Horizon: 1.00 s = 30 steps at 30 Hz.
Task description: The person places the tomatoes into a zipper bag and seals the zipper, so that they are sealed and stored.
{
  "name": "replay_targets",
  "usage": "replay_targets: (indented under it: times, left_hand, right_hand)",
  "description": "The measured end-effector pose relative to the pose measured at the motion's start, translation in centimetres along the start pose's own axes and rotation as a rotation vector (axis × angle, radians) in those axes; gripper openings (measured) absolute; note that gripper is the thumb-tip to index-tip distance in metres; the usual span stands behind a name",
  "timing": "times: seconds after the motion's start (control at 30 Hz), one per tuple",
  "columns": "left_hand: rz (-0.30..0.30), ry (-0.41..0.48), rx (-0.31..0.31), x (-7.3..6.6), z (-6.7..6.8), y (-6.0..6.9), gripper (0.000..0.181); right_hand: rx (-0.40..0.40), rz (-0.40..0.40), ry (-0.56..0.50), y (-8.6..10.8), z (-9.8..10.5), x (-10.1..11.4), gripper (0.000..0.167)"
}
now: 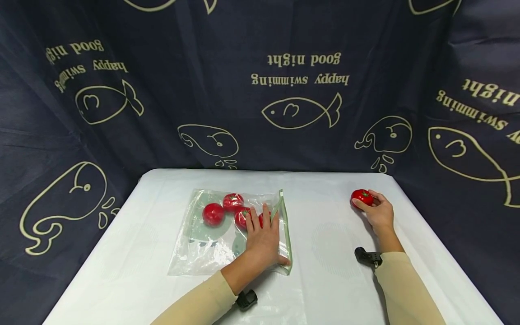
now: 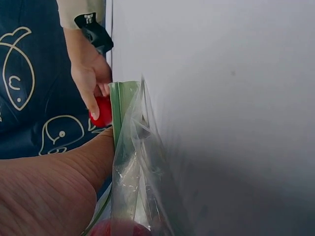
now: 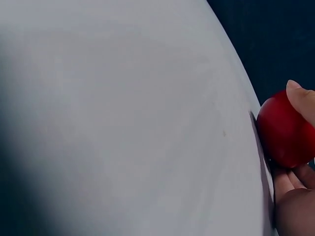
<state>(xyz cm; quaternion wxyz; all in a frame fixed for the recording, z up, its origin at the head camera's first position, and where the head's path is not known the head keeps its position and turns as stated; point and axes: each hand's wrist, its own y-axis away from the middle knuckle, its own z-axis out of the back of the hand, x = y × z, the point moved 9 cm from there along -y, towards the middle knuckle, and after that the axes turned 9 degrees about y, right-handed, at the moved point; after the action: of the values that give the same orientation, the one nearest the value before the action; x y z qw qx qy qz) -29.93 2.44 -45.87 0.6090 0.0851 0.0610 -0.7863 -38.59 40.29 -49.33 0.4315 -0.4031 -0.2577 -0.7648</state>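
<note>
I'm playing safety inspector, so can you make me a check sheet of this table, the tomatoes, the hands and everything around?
Surface: white-covered table.
Job's things: see-through bag with a green edge, lying on the table; four red tomatoes in it, one mostly hidden; a fifth tomato outside the bag.
Clutter: something shiny and see-through at the near edge, too unclear to name.
Grips: left grip spread over the bag by its green edge; right grip holds the fifth tomato.
Cables: nothing seen.
Surroundings: dark blue cloth with pale fish, whales and upside-down words.
</note>
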Motion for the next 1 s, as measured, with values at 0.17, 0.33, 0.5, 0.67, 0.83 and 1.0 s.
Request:
replay_targets:
  times: [0.17, 0.33, 0.5, 0.67, 0.83, 1.0]
  left_hand:
    - [0.001, 0.002, -0.001, 0.1, 0.1, 0.0, 0.143]
    - [0.002, -0.011, -0.002, 0.1, 0.0, 0.0, 0.143]
    - [0.008, -0.017, 0.001, 0.0, 0.0, 0.0, 0.144]
    - [0.006, -0.016, 0.001, -0.1, 0.0, -0.1, 0.144]
    - [0.004, -0.014, 0.001, 0.0, 0.0, -0.1, 0.144]
    - [0.006, -0.015, 0.013, 0.0, -0.2, -0.2, 0.144]
  right_hand:
    - [0.01, 0.013, 0.004, 0.2, -0.4, 0.3, 0.081]
    - [0.011, 0.003, 0.014, 0.4, -0.5, 0.2, 0.08]
    - [0.01, -0.018, -0.031, 0.6, -0.5, 0.0, 0.08]
    - [0.005, -0.024, -0.087, 0.8, -0.2, 0.1, 0.081]
    - [0.025, -0.061, -0.103, 1.5, -0.4, -0.3, 0.082]
    - [0.058, -0.055, -0.104, 2.4, -0.9, -0.3, 0.083]
